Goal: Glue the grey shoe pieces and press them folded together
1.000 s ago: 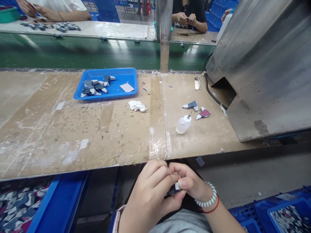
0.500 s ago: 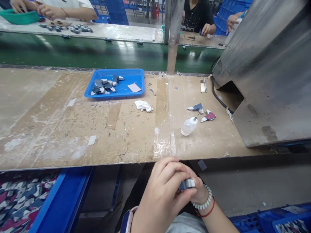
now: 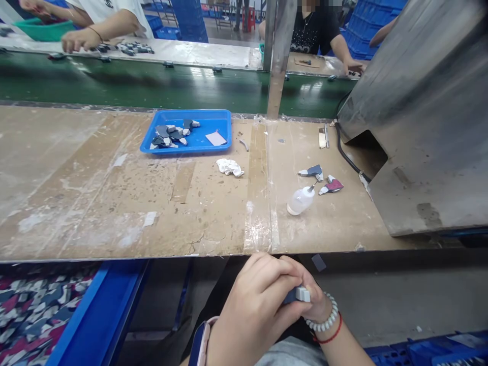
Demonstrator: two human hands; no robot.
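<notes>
Just past the table's front edge, both hands are together over my lap. My left hand (image 3: pixel 253 300), with a watch at its wrist, is closed around a small dark blue and pale grey piece (image 3: pixel 302 294). Only one end of that piece shows between the fingers. Behind it my right hand (image 3: pixel 315 296), wearing a beaded bracelet, is also closed on the piece, its fingertips mostly hidden. On the table ahead stands a clear squeeze bottle (image 3: pixel 300 202) with a thin metal tip. Near it lie a similar blue piece (image 3: pixel 312 171) and a maroon piece (image 3: pixel 333 185).
A blue tray (image 3: pixel 202 147) holds several blue-grey pieces and a pinkish card. Crumpled white tissue (image 3: pixel 229 167) lies in front. At right stands a metal housing (image 3: pixel 427 152) with a cable. A blue bin (image 3: pixel 87 317) of pieces is lower left. Co-workers sit beyond the green conveyor (image 3: pixel 145 84).
My hands stay closed on the piece, which has turned slightly, its pale end now facing me more. Across the conveyor, one co-worker's hand has reached toward the belt, and another's to the right.
</notes>
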